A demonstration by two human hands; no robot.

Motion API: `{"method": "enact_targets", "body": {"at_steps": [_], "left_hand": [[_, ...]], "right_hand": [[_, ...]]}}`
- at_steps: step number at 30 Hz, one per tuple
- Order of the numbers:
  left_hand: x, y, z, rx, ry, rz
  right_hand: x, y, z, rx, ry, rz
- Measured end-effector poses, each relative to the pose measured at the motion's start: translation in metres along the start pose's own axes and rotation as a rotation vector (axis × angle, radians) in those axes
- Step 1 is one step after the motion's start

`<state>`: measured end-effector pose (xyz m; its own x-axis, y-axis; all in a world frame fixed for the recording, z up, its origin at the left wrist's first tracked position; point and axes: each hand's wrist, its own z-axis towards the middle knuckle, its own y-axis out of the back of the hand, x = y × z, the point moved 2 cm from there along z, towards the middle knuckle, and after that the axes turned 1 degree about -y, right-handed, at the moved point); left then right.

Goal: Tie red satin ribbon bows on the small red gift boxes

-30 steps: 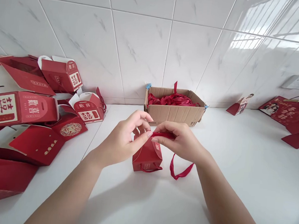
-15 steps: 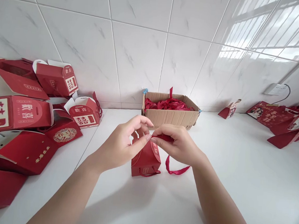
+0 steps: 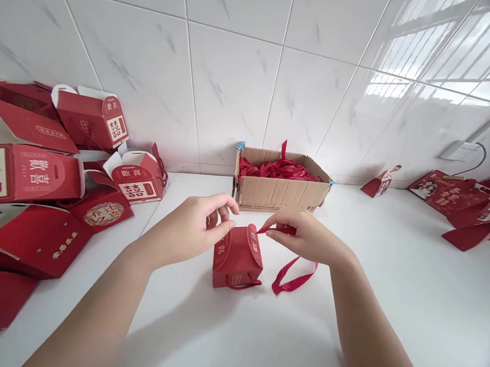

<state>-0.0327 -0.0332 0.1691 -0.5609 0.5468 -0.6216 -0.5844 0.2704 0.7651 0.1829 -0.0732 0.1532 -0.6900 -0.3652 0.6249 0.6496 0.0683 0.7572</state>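
A small red gift box (image 3: 237,258) stands on the white counter (image 3: 410,287) in front of me. My left hand (image 3: 190,230) is at the box's top left, its thumb and fingers pinched together at the top flap; what they grip is too small to make out. My right hand (image 3: 304,236) pinches a red ribbon (image 3: 291,277) just right of the box top. The ribbon runs from the box's top through my fingers and loops down onto the counter.
A cardboard box (image 3: 282,189) full of red ribbons sits at the tiled wall behind. Several red gift boxes and flat cartons (image 3: 58,180) pile up on the left. More red cards and boxes (image 3: 472,207) lie at the far right.
My hands have moved a little apart. The right hand has drawn the ribbon out to the right of the box top, and the ribbon's loop has shifted on the counter.
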Motion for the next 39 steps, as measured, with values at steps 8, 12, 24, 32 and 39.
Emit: {"method": "enact_targets", "body": {"at_steps": [8,12,24,32,39], "left_hand": [[0.007,-0.009,0.002,0.163,-0.021,0.046],[0.011,-0.018,0.003,0.218,-0.017,0.018],[0.005,-0.028,0.006,0.269,-0.025,0.113],[0.004,-0.032,0.010,0.285,0.072,0.163],[0.010,-0.040,0.014,0.287,0.138,0.074]], "right_hand": [[-0.009,-0.010,0.009,0.082,-0.029,0.025],[-0.007,-0.019,0.009,0.104,-0.037,-0.001],[0.001,-0.025,0.006,0.077,-0.008,-0.110],[0.005,-0.027,0.007,0.072,-0.019,-0.150],[0.006,-0.032,0.007,0.055,-0.050,-0.278]]}}
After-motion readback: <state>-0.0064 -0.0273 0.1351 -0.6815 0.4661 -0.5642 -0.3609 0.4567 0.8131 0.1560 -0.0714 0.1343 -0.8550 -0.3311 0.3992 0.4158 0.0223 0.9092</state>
